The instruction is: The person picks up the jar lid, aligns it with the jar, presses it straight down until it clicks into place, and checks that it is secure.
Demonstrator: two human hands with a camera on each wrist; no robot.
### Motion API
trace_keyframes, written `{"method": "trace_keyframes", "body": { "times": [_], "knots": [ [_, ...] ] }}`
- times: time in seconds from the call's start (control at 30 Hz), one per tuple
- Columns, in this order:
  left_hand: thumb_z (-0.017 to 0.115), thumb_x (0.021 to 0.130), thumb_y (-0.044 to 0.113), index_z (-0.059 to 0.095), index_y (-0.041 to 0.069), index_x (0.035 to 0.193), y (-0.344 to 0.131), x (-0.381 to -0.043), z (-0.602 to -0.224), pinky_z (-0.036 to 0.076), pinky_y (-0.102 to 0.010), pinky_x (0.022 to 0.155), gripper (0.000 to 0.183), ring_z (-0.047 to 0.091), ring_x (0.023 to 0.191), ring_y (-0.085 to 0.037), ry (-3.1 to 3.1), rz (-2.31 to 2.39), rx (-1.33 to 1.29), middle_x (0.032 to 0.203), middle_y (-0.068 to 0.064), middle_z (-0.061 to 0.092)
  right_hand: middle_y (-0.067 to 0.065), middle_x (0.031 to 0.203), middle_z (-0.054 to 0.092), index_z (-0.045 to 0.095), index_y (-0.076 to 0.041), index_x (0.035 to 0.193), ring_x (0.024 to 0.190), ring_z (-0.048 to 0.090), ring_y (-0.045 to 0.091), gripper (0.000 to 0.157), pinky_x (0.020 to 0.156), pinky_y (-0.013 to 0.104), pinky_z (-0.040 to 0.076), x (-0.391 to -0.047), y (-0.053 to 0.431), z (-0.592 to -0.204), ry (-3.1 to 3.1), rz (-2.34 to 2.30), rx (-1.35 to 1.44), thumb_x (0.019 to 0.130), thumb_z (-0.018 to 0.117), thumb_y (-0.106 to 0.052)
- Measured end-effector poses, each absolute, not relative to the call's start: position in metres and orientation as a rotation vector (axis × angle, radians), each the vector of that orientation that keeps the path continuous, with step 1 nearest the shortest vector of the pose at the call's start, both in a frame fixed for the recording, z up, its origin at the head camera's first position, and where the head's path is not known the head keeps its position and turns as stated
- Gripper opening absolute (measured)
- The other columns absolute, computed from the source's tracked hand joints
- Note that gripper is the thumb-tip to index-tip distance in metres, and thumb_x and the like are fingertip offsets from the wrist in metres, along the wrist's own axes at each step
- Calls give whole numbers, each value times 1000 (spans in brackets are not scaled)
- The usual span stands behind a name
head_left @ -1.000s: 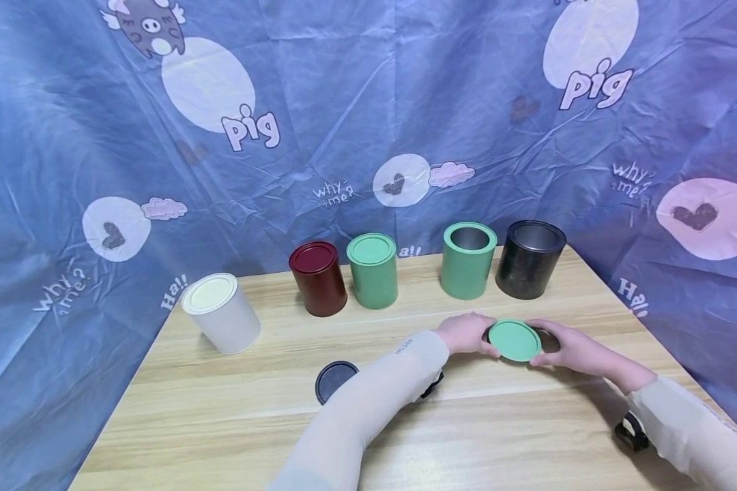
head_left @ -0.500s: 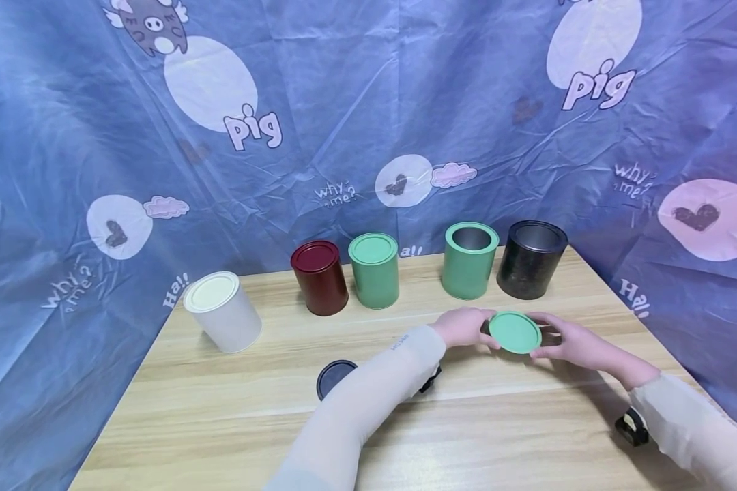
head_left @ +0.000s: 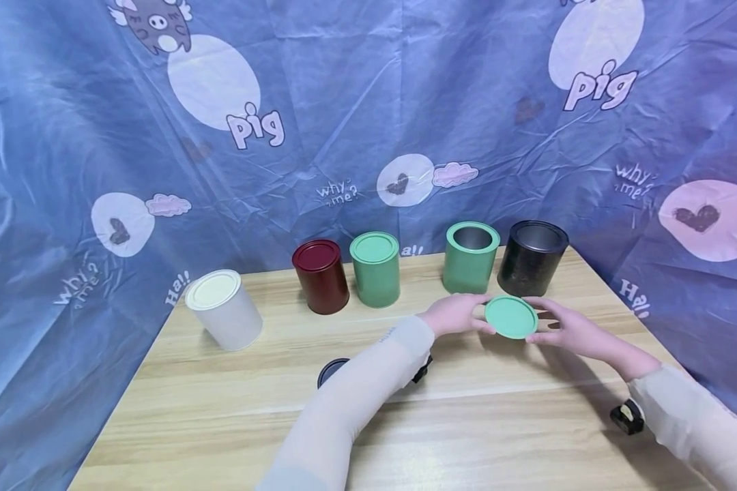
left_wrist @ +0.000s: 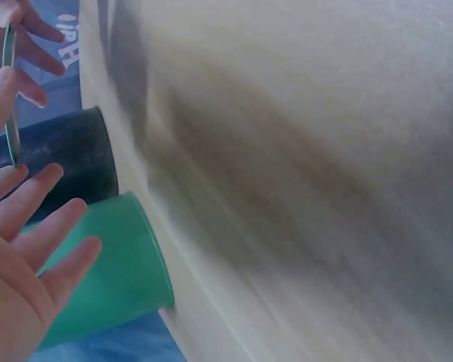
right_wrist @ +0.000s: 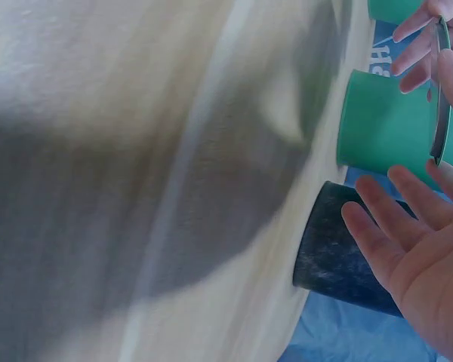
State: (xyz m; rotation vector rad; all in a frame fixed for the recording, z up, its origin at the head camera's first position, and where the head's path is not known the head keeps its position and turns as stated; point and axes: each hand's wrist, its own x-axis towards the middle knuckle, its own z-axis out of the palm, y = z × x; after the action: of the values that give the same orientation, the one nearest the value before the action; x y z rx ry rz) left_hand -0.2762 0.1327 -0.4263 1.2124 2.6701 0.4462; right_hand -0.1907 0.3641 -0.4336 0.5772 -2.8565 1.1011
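A round green lid (head_left: 512,317) is held between my two hands, raised off the table. My left hand (head_left: 457,314) pinches its left edge with thumb and index finger, the other fingers spread loosely. On the opposite edge, my right hand (head_left: 574,332) grips it the same way. In both wrist views the lid (left_wrist: 11,94) (right_wrist: 441,90) appears edge-on. Behind the hands stands an open green can (head_left: 469,259), its dark inside showing. To its right is a black can (head_left: 532,259), also uncovered.
A lidded green can (head_left: 376,271) and a dark red lidded can (head_left: 321,278) stand at the table's back. Farther left is a white lidded can (head_left: 225,310). A black lid (head_left: 331,370) lies partly hidden by my left sleeve. A blue printed cloth (head_left: 319,102) hangs behind the table.
Both hands have lifted the green lid off the table and moved it back toward the open green can. My left sleeve now covers more of the black lid.
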Motion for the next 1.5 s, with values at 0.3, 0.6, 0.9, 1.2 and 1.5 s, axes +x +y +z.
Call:
{"method": "trace_keyframes", "body": {
  "times": [0.3,0.6,0.9,1.2,1.5],
  "knots": [
    [69,84,53,41,26,148,126,-282,-411,44,-23,103,75,50,130,-8,2709,504,1210,146,8,50,34,131,51,39,7,139,111,57,49,73,86,54,52,-197,361,-422,-2823,1074,569,81,77,-13],
    [71,84,49,39,23,149,123,-292,-395,45,-27,102,78,52,129,-12,2714,591,1245,146,4,50,29,118,60,40,6,139,97,42,-23,73,82,25,54,-206,358,-409,-2713,1077,574,79,78,-9],
    [71,86,41,34,19,152,118,-302,-376,39,-24,109,79,45,135,-14,2636,625,1264,151,0,43,37,126,52,37,10,140,99,42,-24,71,78,7,47,-215,352,-400,-2650,1238,579,81,75,-3],
    [71,87,39,35,16,151,111,-314,-364,33,-27,114,77,37,141,-17,2651,686,1219,152,-4,41,35,127,50,37,12,140,98,46,-22,67,79,4,45,-229,345,-392,-2584,1277,588,84,71,1],
    [70,87,40,35,17,151,101,-319,-350,34,-34,114,76,38,140,-21,2685,830,1125,153,-5,40,34,133,50,40,8,141,96,42,-25,63,83,1,40,-244,339,-378,-2583,1275,468,87,70,-8]
  ]
}}
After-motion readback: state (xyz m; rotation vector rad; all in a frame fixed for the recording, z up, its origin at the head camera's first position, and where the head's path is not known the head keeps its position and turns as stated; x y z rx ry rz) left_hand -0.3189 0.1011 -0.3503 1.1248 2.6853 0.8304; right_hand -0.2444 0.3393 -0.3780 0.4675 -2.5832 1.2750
